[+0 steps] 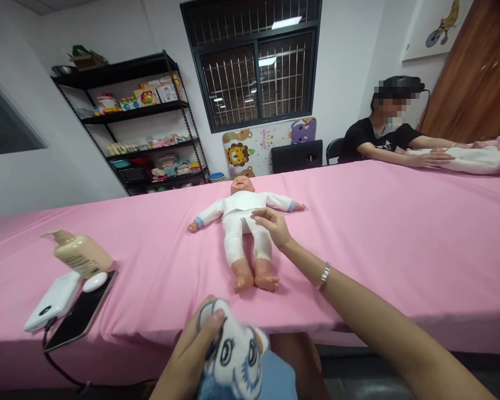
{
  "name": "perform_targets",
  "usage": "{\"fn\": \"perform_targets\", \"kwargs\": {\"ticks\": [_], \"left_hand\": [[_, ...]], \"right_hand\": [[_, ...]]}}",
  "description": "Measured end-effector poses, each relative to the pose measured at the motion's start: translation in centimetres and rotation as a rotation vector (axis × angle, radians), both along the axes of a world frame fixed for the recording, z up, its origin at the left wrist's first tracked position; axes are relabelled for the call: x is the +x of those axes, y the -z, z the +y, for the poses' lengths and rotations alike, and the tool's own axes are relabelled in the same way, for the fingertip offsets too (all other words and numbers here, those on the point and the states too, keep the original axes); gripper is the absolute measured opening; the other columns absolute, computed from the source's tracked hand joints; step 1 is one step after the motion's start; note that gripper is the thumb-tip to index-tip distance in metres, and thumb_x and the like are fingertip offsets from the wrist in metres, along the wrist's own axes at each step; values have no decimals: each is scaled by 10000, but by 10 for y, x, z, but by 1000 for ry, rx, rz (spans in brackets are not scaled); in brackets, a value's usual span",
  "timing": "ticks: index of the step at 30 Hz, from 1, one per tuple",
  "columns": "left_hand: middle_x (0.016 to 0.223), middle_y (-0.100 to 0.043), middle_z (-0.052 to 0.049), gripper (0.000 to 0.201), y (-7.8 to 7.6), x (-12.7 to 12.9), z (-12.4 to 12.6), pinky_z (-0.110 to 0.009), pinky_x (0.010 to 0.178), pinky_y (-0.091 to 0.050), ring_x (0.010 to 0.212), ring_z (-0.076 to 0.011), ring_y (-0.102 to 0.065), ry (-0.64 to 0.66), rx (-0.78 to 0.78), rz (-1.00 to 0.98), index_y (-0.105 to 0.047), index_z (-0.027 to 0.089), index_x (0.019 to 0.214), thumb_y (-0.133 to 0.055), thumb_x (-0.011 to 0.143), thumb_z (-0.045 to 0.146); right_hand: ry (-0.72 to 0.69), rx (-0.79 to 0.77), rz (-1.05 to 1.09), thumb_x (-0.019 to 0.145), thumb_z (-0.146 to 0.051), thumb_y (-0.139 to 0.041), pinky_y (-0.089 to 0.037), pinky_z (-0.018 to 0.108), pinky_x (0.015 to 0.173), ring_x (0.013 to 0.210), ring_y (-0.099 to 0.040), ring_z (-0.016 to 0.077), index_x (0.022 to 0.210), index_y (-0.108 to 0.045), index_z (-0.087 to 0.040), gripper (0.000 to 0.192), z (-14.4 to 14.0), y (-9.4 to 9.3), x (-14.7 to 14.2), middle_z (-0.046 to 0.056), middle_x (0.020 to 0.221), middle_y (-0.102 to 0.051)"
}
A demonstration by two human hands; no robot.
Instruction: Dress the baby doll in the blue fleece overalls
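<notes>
Nearest, the left hand (191,347) grips a white-and-blue printed garment (237,355) below the pink surface (379,233). The right hand (275,226) rests loosely open, fingers on the doll (244,222) lying mid-surface.

No writing, label, brand or number can be read anywhere.

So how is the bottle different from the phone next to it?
The pump bottle is beige and rounded, while the phone is black and flat. The bottle has a pump spout on top; the phone has a cable running from its near end. The bottle sits farther back on the table; the phone lies by the near edge, partly over it. Both rest on the pink cover, untouched by either hand.
</notes>
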State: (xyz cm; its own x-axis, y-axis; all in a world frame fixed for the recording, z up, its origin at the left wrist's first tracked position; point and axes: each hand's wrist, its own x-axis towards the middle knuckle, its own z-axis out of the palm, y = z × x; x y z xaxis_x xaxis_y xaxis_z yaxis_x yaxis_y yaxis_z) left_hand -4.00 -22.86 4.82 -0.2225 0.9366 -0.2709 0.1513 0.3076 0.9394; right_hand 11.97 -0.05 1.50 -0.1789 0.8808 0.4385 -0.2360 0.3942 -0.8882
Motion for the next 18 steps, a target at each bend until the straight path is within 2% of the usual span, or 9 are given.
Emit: {"fn": "perform_targets", "kwargs": {"ticks": [2, 4, 5, 7, 9, 10, 13, 15, 18], "left_hand": [[619, -500, 20, 326, -26, 16, 16, -218, 569, -446, 616, -131, -522, 47, 163, -49, -489, 190, 735, -518, 770, 513], [604, -454, 35, 315, -50, 26, 34, -199, 548, -413, 567, -102, -460, 126, 367, 76, -446, 185, 683, -492, 801, 473], [616, -455, 36, 298, -60, 27, 45, -199, 555, -405, 573, -102, -453, 155, 450, 173, -448, 186, 696, -468, 819, 457], [648, -470, 30, 263, -75, 23, 71, -209, 586, -404, 612, -114, -464, 171, 573, 358, -470, 188, 747, -432, 839, 432], [694, -513, 12, 262, -78, 11, 105, -233, 631, -413, 689, -142, -495, 244, 593, 496, -488, 185, 769, -411, 841, 424], [728, -540, 1, 273, -75, 4, 124, -246, 648, -416, 721, -155, -508, 324, 583, 558, -500, 183, 771, -401, 839, 428], [876, -616, -46, 317, -48, -19, 179, -276, 694, -422, 811, -195, -559, 564, 400, 738, -545, 170, 767, -412, 817, 453], [875, -638, -76, 341, -20, -29, 206, -293, 678, -416, 808, -228, -585, 472, 297, 878, -553, 159, 820, -451, 787, 483], [897, -651, -112, 433, 22, -32, 229, -312, 644, -408, 830, -274, -605, 302, 281, 995, -504, 151, 1003, -413, 800, 523]], "right_hand": [[-458, -147, 107, 709, -479, -560, -461, 342, 781, 843, -599, 186, 993, -556, -170, 419, -21, -15, -4, 62, 893, -626], [-847, -222, 55, 690, -608, -536, -465, 313, 727, 775, -599, 171, 1053, -536, -160, 577, -41, -22, -6, 73, 899, -625], [-948, -248, 14, 662, -664, -532, -464, 293, 687, 722, -588, 155, 1040, -536, -155, 634, -49, -22, -7, 69, 875, -622], [-999, -263, -97, 607, -730, -534, -453, 270, 615, 644, -555, 136, 995, -537, -151, 696, -59, -18, -7, 46, 786, -605], [-881, -177, -259, 615, -682, -582, -449, 271, 612, 651, -541, 140, 987, -535, -159, 643, -61, -14, -8, 23, 728, -586], [-761, -82, -359, 649, -617, -606, -449, 276, 634, 672, -540, 146, 983, -542, -162, 568, -60, -12, -8, 19, 719, -583], [-258, 329, -750, 781, -346, -566, -430, 307, 714, 731, -535, 164, 869, -592, -141, 225, -49, -7, -11, 53, 757, -604], [-4, 586, -993, 808, -249, -516, -414, 330, 737, 764, -530, 186, 777, -609, -122, 160, -38, -3, -14, 89, 782, -616], [131, 747, -1175, 790, -217, -548, -405, 340, 767, 843, -527, 209, 783, -622, -123, 120, -19, 7, -17, 97, 816, -625]]}}
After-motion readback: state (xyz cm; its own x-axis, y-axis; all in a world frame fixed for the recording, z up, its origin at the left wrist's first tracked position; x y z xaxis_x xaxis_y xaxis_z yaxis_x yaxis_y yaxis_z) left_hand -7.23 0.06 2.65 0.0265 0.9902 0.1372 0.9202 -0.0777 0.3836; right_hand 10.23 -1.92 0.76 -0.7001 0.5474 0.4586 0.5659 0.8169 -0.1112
